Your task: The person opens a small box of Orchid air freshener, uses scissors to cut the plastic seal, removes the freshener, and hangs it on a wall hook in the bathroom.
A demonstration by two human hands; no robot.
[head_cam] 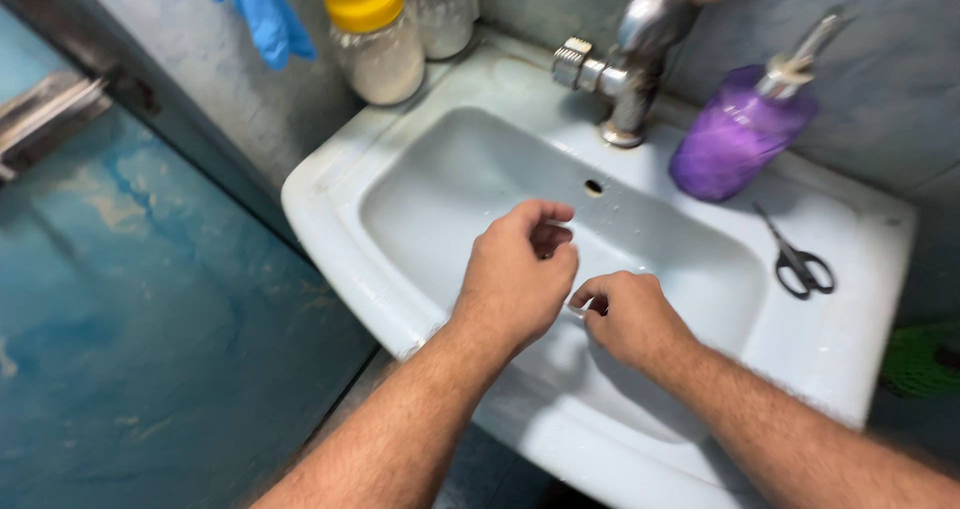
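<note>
Both my hands hover over the basin of a white sink (330,184). My left hand (515,274) is seen from the back with its fingers curled loosely inward, and its palm side is hidden. My right hand (630,314) is just right of it, almost touching, with thumb and forefinger pinched together. A tiny pale bit (579,311) shows at that pinch; what it is cannot be made out. The metal tap (630,64) stands at the back of the sink, above the hands.
A purple pump bottle (735,134) and small black scissors (800,264) rest on the sink's right rim. A yellow-lidded jar (375,39) stands at the back left beside a second jar, with a blue glove (260,9) hanging there. A blue-painted wall (150,299) is at left.
</note>
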